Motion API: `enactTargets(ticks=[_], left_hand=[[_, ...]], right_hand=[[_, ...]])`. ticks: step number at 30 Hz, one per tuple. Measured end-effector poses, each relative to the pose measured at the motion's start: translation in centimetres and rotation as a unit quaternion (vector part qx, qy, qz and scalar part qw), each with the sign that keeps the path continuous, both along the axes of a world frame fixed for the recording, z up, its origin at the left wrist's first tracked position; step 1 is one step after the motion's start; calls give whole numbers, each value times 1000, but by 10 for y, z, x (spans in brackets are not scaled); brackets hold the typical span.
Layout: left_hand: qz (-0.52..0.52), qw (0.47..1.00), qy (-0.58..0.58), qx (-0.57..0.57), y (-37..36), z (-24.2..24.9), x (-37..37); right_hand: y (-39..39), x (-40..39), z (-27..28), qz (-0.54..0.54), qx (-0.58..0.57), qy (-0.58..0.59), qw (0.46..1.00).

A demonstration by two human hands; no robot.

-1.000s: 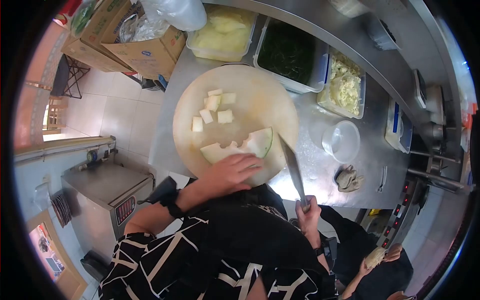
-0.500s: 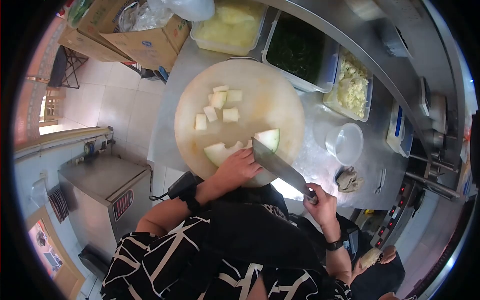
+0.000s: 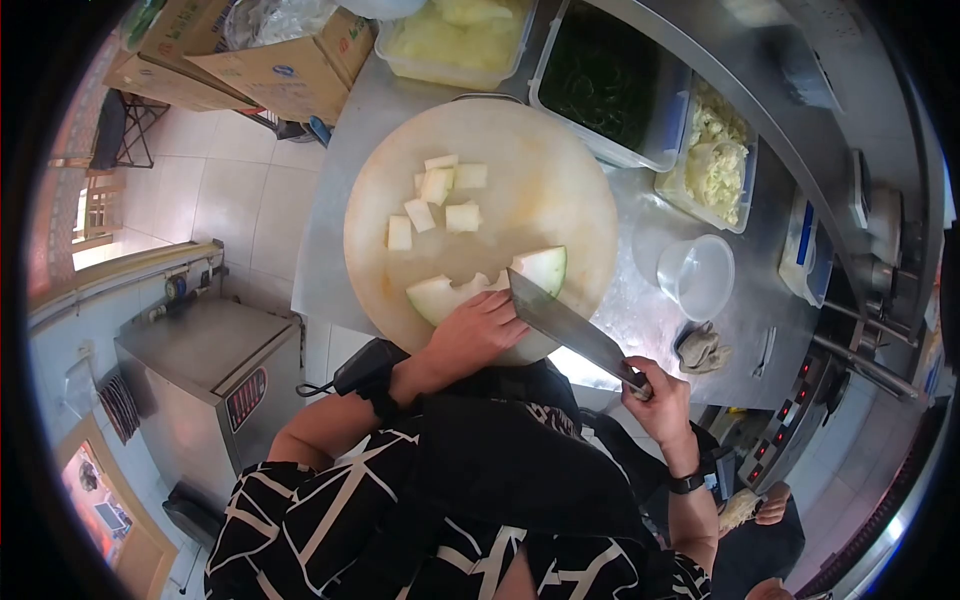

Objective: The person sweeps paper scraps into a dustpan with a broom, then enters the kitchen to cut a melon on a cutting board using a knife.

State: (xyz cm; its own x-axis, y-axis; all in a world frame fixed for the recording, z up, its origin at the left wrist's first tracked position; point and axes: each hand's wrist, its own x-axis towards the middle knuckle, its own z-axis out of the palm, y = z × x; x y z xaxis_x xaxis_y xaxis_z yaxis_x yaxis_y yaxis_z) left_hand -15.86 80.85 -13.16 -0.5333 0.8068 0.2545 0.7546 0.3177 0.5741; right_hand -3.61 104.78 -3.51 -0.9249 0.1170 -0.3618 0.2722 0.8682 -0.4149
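Observation:
A curved slab of winter melon (image 3: pixel 541 268), white-fleshed with a thin green rind, lies at the near side of a round cutting board (image 3: pixel 560 160). My left hand (image 3: pixel 477 328) presses on it, fingers bent and hiding its middle. From the right, my right hand (image 3: pixel 658 402) grips the handle of a cleaver (image 3: pixel 572 328). The blade slants up to the left, its front end at the melon beside my left fingertips. Several pale cut melon chunks (image 3: pixel 437 186) lie in a loose group on the board's far left part.
Behind the board stand tubs of pale yellow slices (image 3: pixel 450 45), dark greens (image 3: pixel 605 75) and chopped cabbage (image 3: pixel 715 165). To the right are a clear round bowl (image 3: pixel 697 278) and a crumpled cloth (image 3: pixel 703 348). Another person's hand (image 3: pixel 772 505) holds something pale at lower right.
The view has shifted slightly. My right hand and the cleaver handle have moved a little to the right; the blade stays at the melon, and my left hand still presses on it.

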Motion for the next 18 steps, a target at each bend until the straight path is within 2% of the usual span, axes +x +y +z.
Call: enactTargets(ticks=[2,9,14,18], left_hand=[[1,1000,1,-3,1,-1,0],[-1,1000,-11,-11,1,-2,0],[-13,999,-19,-24,1,0,-2],[-23,997,-31,-65,3,-1,-2]], right_hand=[[2,0,-3,16,-5,48,999],[4,-10,3,12,-12,23,1000],[-1,-20,14,-27,-12,-83,996],[-10,-27,17,-15,-18,-102,995]])
